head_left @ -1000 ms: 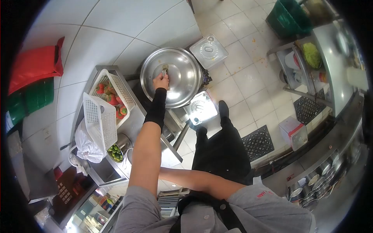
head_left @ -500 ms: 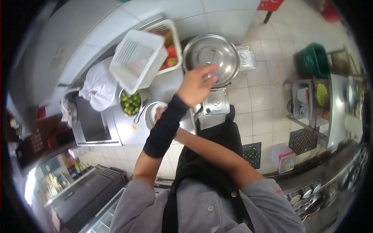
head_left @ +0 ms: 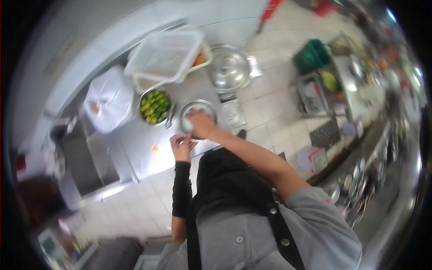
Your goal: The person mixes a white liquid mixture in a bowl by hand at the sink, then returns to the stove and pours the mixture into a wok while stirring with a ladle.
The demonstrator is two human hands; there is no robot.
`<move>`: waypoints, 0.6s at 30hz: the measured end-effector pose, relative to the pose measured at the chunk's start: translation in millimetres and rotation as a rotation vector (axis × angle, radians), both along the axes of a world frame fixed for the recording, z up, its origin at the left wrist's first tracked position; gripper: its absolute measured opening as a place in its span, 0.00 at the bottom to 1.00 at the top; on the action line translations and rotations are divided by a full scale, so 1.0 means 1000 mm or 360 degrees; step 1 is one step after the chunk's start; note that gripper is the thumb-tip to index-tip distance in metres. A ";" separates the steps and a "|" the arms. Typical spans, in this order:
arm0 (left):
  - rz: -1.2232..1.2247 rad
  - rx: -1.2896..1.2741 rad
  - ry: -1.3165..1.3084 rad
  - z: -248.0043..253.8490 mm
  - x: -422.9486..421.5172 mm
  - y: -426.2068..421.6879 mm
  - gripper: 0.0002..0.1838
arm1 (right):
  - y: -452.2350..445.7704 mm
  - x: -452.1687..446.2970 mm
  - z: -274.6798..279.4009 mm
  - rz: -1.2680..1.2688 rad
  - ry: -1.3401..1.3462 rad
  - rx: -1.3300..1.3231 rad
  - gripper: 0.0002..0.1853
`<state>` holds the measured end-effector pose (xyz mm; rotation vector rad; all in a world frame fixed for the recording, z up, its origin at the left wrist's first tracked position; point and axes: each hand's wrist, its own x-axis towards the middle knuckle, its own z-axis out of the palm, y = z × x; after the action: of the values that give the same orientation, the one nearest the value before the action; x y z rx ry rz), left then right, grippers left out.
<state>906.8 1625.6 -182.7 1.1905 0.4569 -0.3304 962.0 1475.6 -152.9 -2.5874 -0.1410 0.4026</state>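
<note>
Reaching with the right hand [head_left: 202,125] into the round metal bowl [head_left: 182,118] near the edge of the desk [head_left: 146,139], being unable to tell whether grasping anything inside with its fingers. Holding the left hand [head_left: 182,146] at the bowl's near side, fingers partly bending, not making out whether gripping the rim. Working near the green fruit [head_left: 154,107] and a metal utensil [head_left: 170,118].
</note>
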 end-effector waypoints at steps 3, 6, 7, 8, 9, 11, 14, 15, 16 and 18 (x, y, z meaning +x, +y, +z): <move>-0.0179 0.0028 -0.0038 -0.004 0.006 0.005 0.12 | 0.002 -0.009 -0.020 -0.0052 -0.0011 -0.0076 0.38; -0.0368 -0.0104 -0.0095 -0.002 0.007 0.000 0.15 | -0.002 -0.030 0.007 -0.0164 0.0061 -0.0047 0.37; -0.0407 -0.0174 -0.0122 0.002 0.009 -0.004 0.16 | -0.004 -0.035 0.002 -0.0197 0.0049 -0.0037 0.36; -0.0426 -0.0150 -0.0119 0.006 0.009 -0.010 0.16 | -0.006 -0.039 -0.003 -0.0213 0.0036 -0.0019 0.35; -0.0437 -0.0118 -0.0114 0.009 0.006 -0.016 0.16 | -0.012 -0.047 0.004 -0.0239 0.0018 -0.0016 0.34; -0.0511 -0.0108 -0.0132 0.013 -0.001 -0.029 0.16 | -0.025 -0.062 0.008 -0.0290 -0.0023 -0.0025 0.32; -0.0686 -0.0082 -0.0151 0.018 -0.011 -0.052 0.16 | -0.051 -0.088 -0.018 -0.0419 -0.0220 0.0024 0.27; -0.0754 -0.0069 -0.0154 0.020 -0.018 -0.063 0.17 | -0.063 -0.100 -0.015 -0.0475 -0.0250 0.0031 0.25; -0.0797 -0.0083 -0.0149 0.037 -0.029 -0.079 0.17 | -0.077 -0.112 -0.010 -0.0527 -0.0280 0.0041 0.23; -0.0945 -0.0120 -0.0186 0.047 -0.043 -0.108 0.17 | -0.107 -0.138 0.002 -0.0641 -0.0327 0.0080 0.19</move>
<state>864.2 1517.4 -135.7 1.2475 -0.0232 -0.7752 824.3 1368.1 -151.3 -2.5192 0.2918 -0.0131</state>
